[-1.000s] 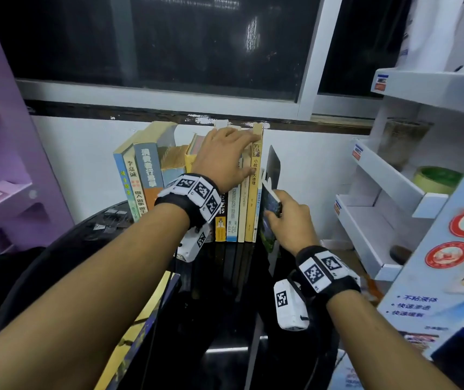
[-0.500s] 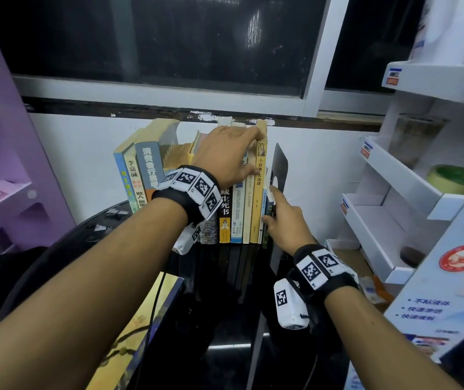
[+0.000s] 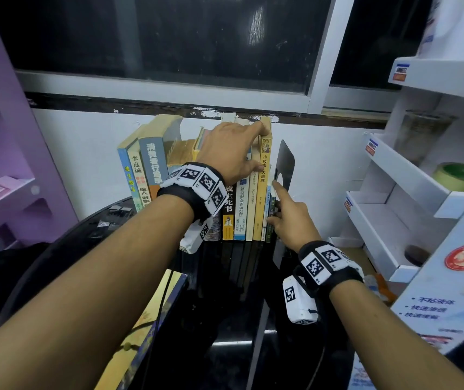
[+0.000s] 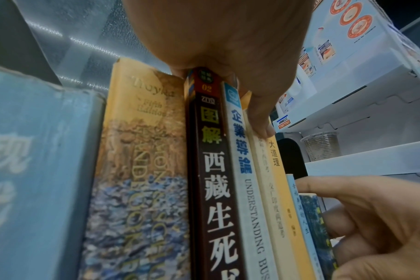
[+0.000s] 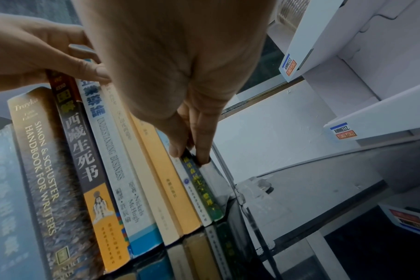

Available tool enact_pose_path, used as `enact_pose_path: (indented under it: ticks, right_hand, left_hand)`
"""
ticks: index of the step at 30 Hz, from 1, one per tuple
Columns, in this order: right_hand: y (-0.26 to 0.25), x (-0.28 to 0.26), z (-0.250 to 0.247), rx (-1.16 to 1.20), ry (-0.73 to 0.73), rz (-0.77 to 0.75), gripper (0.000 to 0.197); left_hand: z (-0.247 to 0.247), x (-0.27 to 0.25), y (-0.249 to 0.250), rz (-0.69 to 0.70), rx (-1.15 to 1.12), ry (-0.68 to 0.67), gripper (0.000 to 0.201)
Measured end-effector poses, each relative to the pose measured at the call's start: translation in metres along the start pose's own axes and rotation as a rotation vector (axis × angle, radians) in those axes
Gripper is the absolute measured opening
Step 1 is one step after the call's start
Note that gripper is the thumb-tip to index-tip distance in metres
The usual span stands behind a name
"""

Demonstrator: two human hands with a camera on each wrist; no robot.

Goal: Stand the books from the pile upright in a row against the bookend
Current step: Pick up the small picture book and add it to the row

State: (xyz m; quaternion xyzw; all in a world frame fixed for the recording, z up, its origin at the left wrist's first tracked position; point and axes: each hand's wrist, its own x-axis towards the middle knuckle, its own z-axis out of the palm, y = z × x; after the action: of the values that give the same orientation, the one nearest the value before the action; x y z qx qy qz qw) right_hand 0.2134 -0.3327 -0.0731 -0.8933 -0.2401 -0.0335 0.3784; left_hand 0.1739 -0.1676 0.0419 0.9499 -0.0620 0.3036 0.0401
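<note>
Near: flat book (image 3: 152,327) left on the table (image 3: 225,319) | right hand (image 3: 289,220), fingers straight, pushing thin green book (image 5: 201,191) home | left hand (image 3: 230,153) clamped over row tops | far: bookend (image 3: 285,164) touching row; nearly done.

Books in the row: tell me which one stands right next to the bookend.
The short dark green book, last on the right, beside the black bookend. It is the lowest in the row, and the right hand pushes its spine.

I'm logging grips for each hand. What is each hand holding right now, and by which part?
The left hand grips the tops of the upright books. The right hand holds nothing: its straight fingers press the spine of the thin green book beside the bookend.
</note>
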Motion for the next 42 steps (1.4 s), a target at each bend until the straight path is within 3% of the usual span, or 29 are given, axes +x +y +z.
enact_pose_path:
  ticks: [16,29,34,42]
  right_hand:
    - [-0.003,0.005,-0.002,0.019,-0.004,0.014,0.071]
    - [-0.012,-0.017,0.002,0.038,-0.015,-0.015,0.081]
    - [-0.016,-0.026,-0.006,0.061,-0.015,-0.027,0.074]
    - [-0.037,-0.053,-0.03,0.065,-0.031,0.078,0.061]
  left_hand:
    - [0.002,-0.001,0.001,-0.01,-0.024,0.016,0.056]
    - [-0.004,-0.005,0.002,0.026,-0.053,-0.01,0.059]
    - [-0.011,-0.012,0.0,0.032,-0.152,-0.06,0.059]
    - [-0.024,-0.043,0.001,0.054,-0.247,-0.052,0.056]
